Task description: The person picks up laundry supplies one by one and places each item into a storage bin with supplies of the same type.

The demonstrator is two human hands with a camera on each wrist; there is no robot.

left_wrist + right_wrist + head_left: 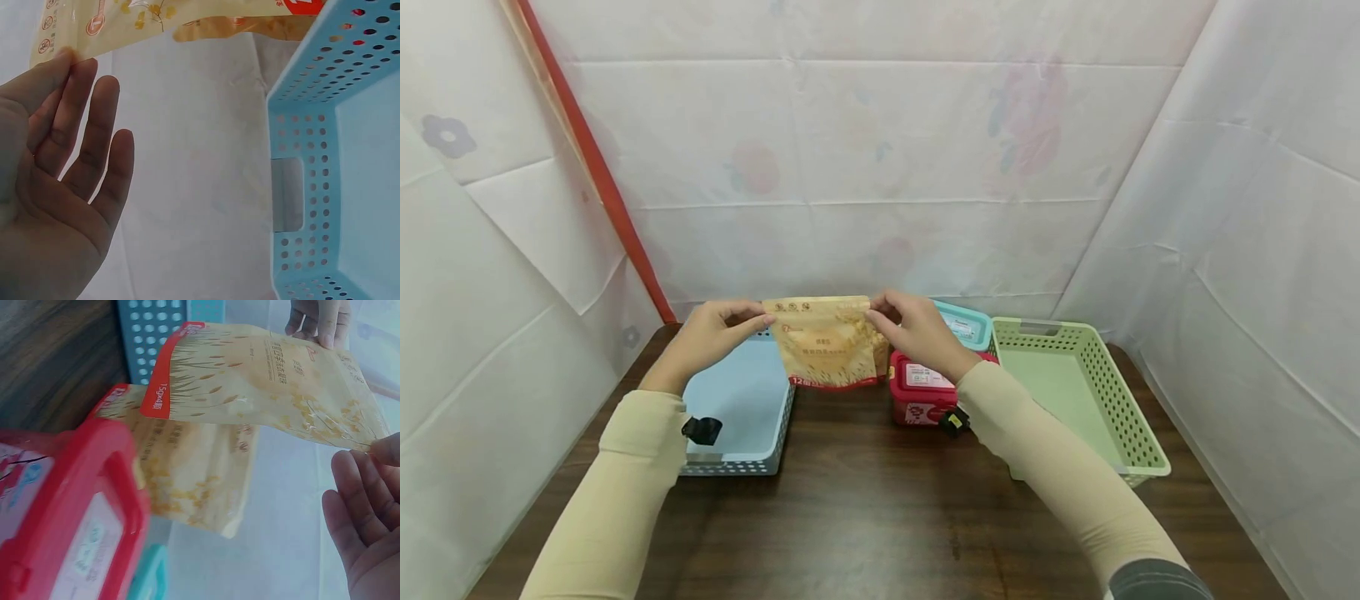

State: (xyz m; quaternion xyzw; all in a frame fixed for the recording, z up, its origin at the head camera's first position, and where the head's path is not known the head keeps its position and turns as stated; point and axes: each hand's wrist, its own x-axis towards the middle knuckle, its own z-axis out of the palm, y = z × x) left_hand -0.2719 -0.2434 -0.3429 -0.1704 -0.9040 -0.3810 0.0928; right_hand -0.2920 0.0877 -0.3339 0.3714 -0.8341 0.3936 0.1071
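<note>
A cream-yellow printed pouch (822, 343) with a red lower edge is held up, its printed front facing the head camera. My left hand (710, 335) pinches its upper left corner between thumb and index finger; the other fingers extend loosely in the left wrist view. At the upper right corner, my right hand (923, 332) pinches the pouch in the same way. Behind it, a second pouch of the same design (187, 469) stands beside the red box in the right wrist view. The head view hides most of that second pouch.
On the left sits a blue perforated basket (737, 408), and on the right a green one (1060, 400). Between them are a red lidded box (916, 400) and a turquoise-lidded container (967, 325). White sheeting (880, 150) hangs behind the dark wooden table (850, 517).
</note>
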